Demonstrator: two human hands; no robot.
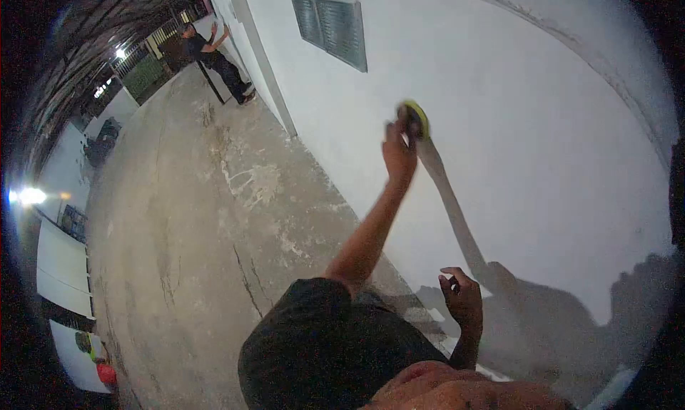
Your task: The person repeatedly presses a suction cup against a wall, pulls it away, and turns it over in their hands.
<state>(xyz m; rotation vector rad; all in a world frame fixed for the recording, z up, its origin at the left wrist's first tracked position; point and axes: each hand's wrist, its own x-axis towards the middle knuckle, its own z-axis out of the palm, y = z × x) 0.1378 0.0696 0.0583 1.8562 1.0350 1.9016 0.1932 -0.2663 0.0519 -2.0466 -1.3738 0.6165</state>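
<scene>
My left hand (pixel 401 145) is stretched out to the white wall (pixel 499 125), its fingers closed around a round pad (pixel 422 120). The pad has a yellow-green rim and a dark back, and its face is turned to the wall. Slight blur hides the exact grip. Lower down and to the right, my right hand (pixel 464 299) hangs in front of the wall. Its fingers are loosely bent with gaps between them, and nothing shows in it.
A louvred vent (pixel 330 32) is set in the wall above and left of the pad. Farther along, another person (pixel 214 57) has both hands at the wall. Stained, cracked concrete floor (pixel 185 196) runs along its foot. A bright lamp (pixel 30 196) shines at the far left.
</scene>
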